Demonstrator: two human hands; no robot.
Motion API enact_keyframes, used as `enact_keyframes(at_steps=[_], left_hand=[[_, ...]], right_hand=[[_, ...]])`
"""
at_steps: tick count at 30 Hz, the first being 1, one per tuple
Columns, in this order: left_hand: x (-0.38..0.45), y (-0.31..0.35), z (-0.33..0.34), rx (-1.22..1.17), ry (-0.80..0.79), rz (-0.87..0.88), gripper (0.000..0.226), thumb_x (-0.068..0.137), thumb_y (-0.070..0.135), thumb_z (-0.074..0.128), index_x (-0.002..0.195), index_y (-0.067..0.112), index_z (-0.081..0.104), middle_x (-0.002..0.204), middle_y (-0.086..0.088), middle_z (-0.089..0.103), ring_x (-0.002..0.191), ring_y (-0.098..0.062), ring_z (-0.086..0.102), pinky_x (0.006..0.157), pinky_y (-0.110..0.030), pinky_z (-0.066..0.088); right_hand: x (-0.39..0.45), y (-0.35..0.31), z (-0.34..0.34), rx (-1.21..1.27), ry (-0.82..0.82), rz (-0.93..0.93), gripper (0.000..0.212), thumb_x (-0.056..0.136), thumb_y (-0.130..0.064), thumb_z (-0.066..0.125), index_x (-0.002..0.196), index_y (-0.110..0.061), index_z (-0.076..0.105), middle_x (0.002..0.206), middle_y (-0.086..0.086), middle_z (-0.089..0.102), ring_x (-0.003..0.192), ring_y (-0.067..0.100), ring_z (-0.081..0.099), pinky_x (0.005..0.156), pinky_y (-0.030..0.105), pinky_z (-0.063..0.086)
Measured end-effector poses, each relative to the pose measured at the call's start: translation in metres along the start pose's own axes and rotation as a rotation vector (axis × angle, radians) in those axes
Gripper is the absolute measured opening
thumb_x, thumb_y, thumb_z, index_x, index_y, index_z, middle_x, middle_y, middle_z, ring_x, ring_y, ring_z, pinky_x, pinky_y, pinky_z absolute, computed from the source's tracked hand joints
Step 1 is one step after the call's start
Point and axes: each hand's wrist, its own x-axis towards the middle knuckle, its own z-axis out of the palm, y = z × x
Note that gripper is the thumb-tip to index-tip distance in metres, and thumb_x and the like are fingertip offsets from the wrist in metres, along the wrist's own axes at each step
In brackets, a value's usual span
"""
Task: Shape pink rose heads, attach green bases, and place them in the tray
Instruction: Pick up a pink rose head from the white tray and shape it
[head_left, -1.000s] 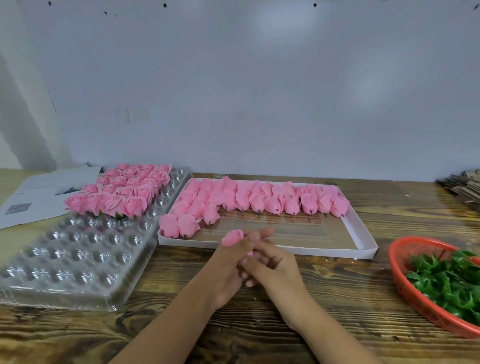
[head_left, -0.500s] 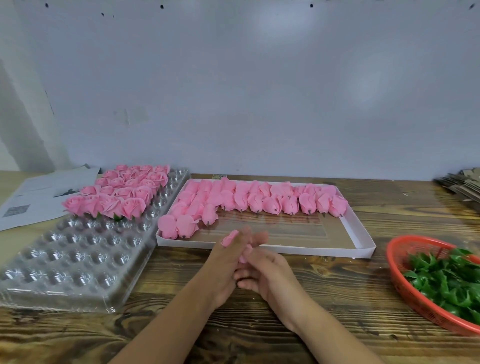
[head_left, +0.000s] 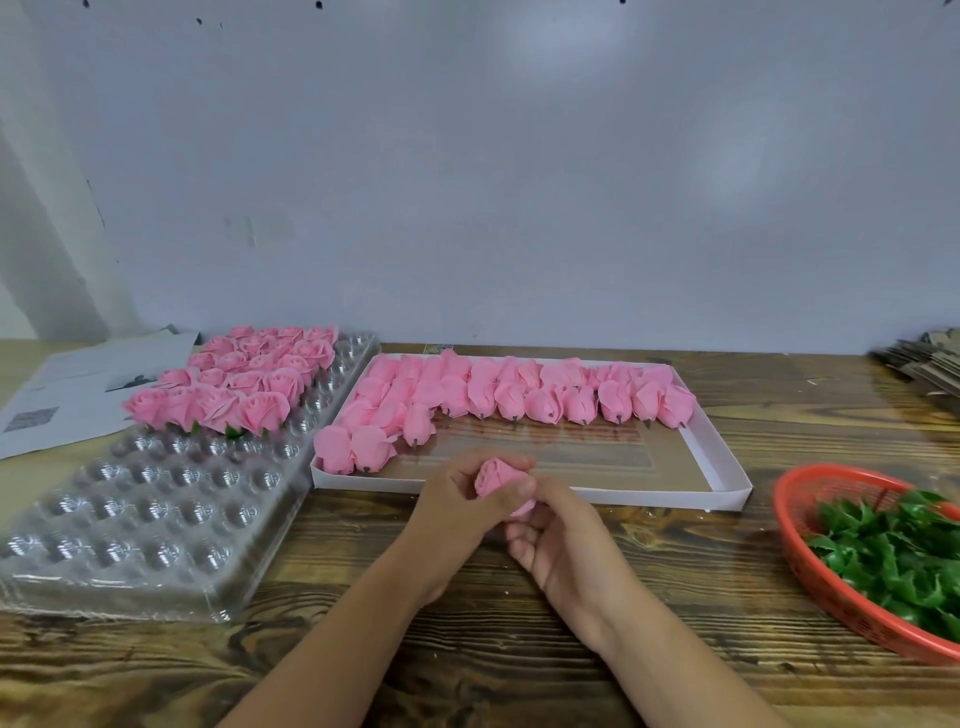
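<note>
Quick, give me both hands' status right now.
Left hand: closed around the pink rose head.
Right hand: fingers curled at the underside of the same rose head, gripping it from below.

Soft, even light; glare on the clear tray (head_left: 156, 499), edges bowed and slightly blurred.

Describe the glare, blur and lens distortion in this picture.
Head view: soft light patches glare on the wall; bright glints dot the clear tray; the wide lens bows the table edge; the red basket and cardboard stack at the right blur slightly; the rose stays fairly sharp.
</note>
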Motion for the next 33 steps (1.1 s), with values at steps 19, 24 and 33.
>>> enact_keyframes(at_steps=[19, 24, 33], left_hand=[[-0.001, -0.010, -0.010, 0.361, 0.001, 0.145, 0.031, 0.070, 0.032, 0.083, 0.100, 0.036, 0.074, 0.104, 0.007, 0.076, 0.102, -0.014, 0.072, 0.087, -0.026, 0.057], [0.000, -0.009, -0.012, 0.373, -0.017, 0.116, 0.033, 0.077, 0.015, 0.086, 0.101, 0.036, 0.074, 0.104, 0.006, 0.077, 0.103, -0.015, 0.072, 0.088, -0.030, 0.059], [-0.002, -0.006, -0.011, 0.366, -0.020, 0.099, 0.032, 0.069, 0.040, 0.082, 0.100, 0.041, 0.074, 0.103, 0.009, 0.077, 0.101, -0.012, 0.073, 0.086, -0.028, 0.059]], right_hand=[[0.003, -0.006, -0.005, -0.109, 0.135, 0.102, 0.013, 0.093, -0.018, 0.057, 0.098, -0.008, 0.063, 0.059, 0.000, 0.046, 0.047, 0.008, 0.036, 0.041, 0.017, 0.028], [0.004, -0.005, -0.006, -0.110, 0.128, 0.088, 0.014, 0.094, -0.020, 0.057, 0.097, -0.009, 0.064, 0.058, 0.000, 0.047, 0.047, 0.008, 0.037, 0.040, 0.016, 0.029], [0.005, -0.004, -0.009, -0.148, 0.102, 0.045, 0.015, 0.094, -0.021, 0.056, 0.096, -0.010, 0.065, 0.058, -0.002, 0.048, 0.047, 0.008, 0.038, 0.041, 0.017, 0.031]])
